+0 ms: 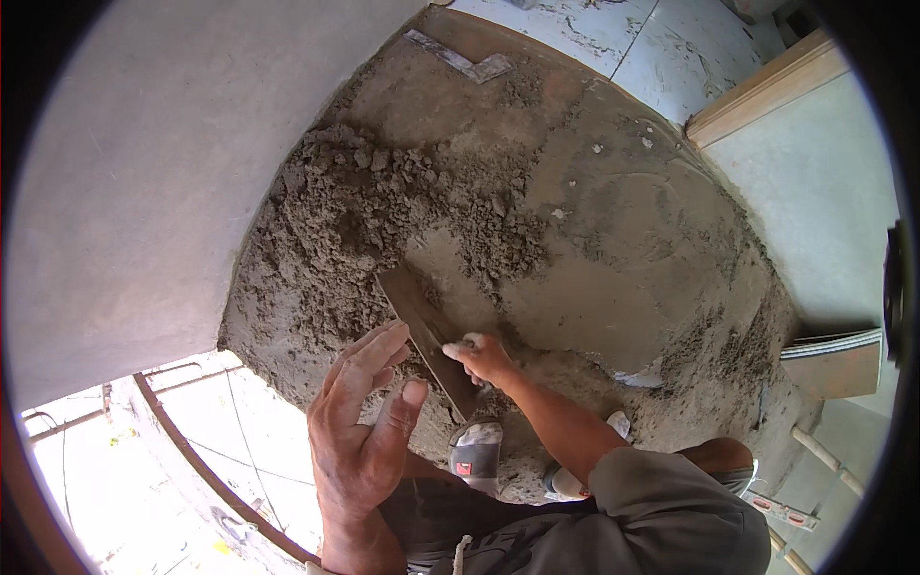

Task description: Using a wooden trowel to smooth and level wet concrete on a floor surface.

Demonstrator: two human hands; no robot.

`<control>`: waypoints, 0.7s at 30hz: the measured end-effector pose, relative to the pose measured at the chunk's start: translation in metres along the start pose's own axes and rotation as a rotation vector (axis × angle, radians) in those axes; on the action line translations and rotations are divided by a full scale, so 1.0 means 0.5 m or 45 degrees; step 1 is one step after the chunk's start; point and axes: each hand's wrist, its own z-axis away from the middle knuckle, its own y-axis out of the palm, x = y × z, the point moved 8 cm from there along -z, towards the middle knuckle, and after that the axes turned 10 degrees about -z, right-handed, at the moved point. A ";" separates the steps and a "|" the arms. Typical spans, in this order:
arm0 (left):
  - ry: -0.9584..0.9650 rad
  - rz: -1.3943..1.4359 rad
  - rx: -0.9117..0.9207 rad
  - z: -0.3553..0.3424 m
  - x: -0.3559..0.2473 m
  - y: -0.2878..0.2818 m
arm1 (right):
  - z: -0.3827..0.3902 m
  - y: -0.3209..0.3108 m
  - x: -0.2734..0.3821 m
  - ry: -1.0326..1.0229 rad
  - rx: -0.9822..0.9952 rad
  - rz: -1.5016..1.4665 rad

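Observation:
My right hand (pixel 482 360) is closed around the handle of a long flat plastering trowel (pixel 422 316), whose blade slants across the mortar in front of my feet. The blade's far end touches the edge of a heap of loose, crumbly grey mortar (pixel 355 182). Right of the heap lies a wet, smoothed patch of mortar (pixel 594 297). My left hand (pixel 359 426) is raised near the trowel, palm partly turned to the right. Its fingers are stretched out with the thumb apart, and nothing is in it.
A pale wall (pixel 182 163) rises on the left. At the back lie white tiles (pixel 613 29) and an L-shaped strip (pixel 470 62). A wooden frame (pixel 767 86) edges the right wall. A spirit level (pixel 784 512) is at lower right. My shoe (pixel 476 455) stands beside the trowel.

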 end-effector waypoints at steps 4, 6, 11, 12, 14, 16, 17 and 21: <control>-0.015 -0.092 0.038 0.001 -0.005 0.014 | -0.150 0.041 0.134 -0.116 -0.046 -0.172; -0.009 -0.103 0.036 0.007 -0.014 0.018 | -0.188 0.045 0.175 -0.159 -0.136 -0.238; 0.009 -0.157 0.048 0.022 -0.028 0.021 | -0.210 0.034 0.225 -0.264 -0.400 -0.477; 0.001 -0.154 0.061 0.022 -0.024 0.026 | -0.213 -0.002 0.227 -0.289 -0.491 -0.542; 0.008 -0.130 0.083 0.024 -0.026 0.038 | -0.216 -0.090 0.225 -0.373 -0.622 -0.648; -0.016 -0.100 0.065 0.029 -0.028 0.028 | -0.198 -0.120 0.233 -0.366 -0.634 -0.730; -0.007 -0.092 0.062 0.031 -0.032 0.027 | -0.189 -0.135 0.239 -0.379 -0.658 -0.763; 0.025 -0.142 0.110 0.035 -0.035 0.029 | -0.146 -0.179 0.264 -0.442 -0.770 -0.898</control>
